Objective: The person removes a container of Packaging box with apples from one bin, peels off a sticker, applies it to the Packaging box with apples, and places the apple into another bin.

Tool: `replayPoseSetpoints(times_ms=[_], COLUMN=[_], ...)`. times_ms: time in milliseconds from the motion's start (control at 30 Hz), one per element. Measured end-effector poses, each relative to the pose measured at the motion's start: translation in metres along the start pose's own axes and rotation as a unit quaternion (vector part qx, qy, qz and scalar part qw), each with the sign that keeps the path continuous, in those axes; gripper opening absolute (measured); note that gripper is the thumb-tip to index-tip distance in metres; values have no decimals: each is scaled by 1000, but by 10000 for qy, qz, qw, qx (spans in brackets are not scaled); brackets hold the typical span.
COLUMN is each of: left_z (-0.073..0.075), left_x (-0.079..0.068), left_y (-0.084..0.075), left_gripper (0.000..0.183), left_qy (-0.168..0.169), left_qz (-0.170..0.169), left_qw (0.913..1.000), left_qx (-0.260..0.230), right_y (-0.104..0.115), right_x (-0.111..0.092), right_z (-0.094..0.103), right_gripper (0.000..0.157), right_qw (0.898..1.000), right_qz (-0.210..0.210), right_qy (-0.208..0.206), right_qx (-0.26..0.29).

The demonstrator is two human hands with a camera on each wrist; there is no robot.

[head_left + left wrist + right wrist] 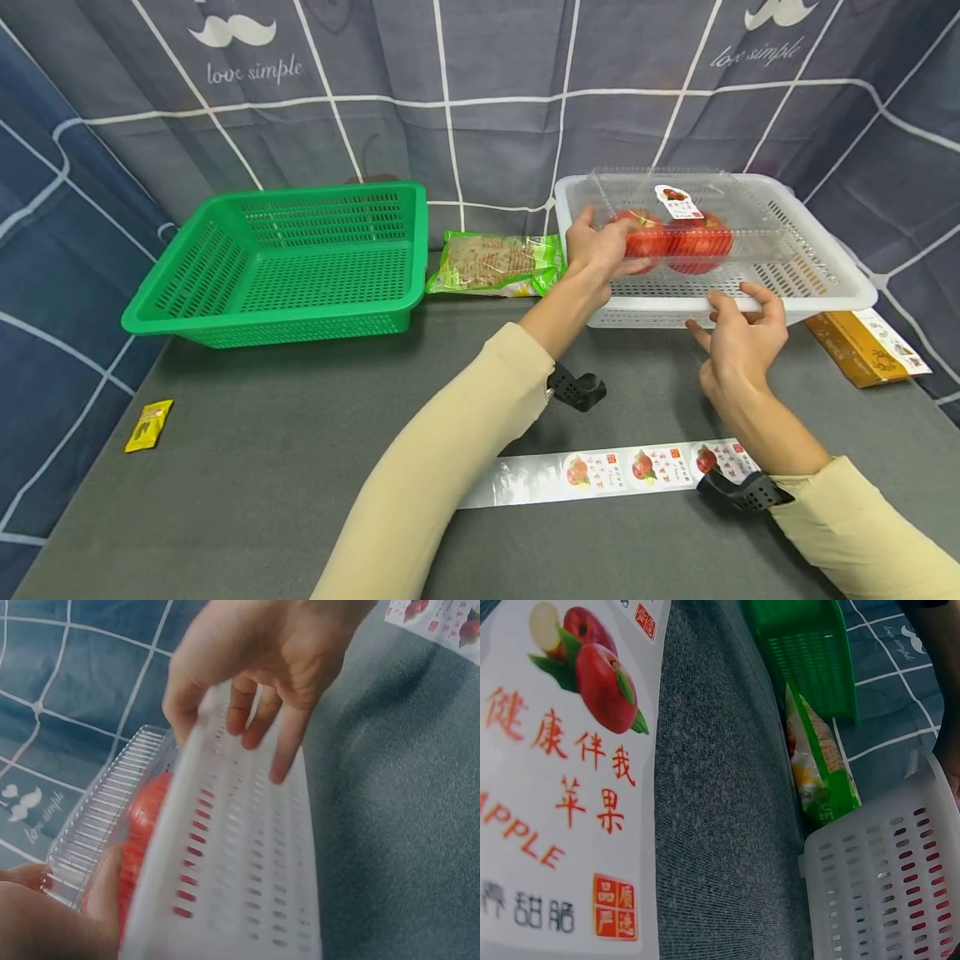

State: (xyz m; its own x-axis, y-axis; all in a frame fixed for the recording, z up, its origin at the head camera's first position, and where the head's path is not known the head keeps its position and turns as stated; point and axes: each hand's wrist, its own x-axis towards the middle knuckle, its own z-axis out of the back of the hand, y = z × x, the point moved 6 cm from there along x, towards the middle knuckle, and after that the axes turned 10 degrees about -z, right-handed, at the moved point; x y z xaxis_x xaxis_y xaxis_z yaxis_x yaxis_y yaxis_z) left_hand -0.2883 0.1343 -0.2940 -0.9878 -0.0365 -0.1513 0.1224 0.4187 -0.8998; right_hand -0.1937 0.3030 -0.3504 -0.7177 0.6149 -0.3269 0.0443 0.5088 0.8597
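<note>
My left hand [600, 250] grips the left end of a clear plastic clamshell box [757, 237]. Red apples [697, 242] show through its wall, and a round-topped label [678, 202] is stuck on the lid. The box sits tilted within the white perforated basket [840, 287]. At that basket's front rim is my right hand [742, 342]; in the left wrist view its fingers [289, 742] lie along the outer wall while another finger crosses over the rim. Below my wrists a strip of apple stickers [600, 471] lies on the table.
A green basket [277, 329] stands at the back left. Between the baskets lies a green-edged food bag [495, 265]. A brown box [862, 350] is partly under the white basket's right end. A small yellow packet [148, 426] lies far left. Grey curtain [390, 142] hangs behind.
</note>
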Motion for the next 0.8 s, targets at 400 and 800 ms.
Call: replayPoseSetpoints(times_ms=[400,800], left_z=[-13,-15], left_x=[7,5], left_y=[20,21], left_gripper=[75,95], left_qy=[272,695], left_qz=[240,103], left_qw=[9972,9504], left_qx=[656,3030], right_y=[0,1], right_x=[0,0], right_z=[-2,-3], right_gripper=[30,29], right_qw=[9999,9999], right_qz=[74,61], right_qy=[25,72], right_qx=[140,107])
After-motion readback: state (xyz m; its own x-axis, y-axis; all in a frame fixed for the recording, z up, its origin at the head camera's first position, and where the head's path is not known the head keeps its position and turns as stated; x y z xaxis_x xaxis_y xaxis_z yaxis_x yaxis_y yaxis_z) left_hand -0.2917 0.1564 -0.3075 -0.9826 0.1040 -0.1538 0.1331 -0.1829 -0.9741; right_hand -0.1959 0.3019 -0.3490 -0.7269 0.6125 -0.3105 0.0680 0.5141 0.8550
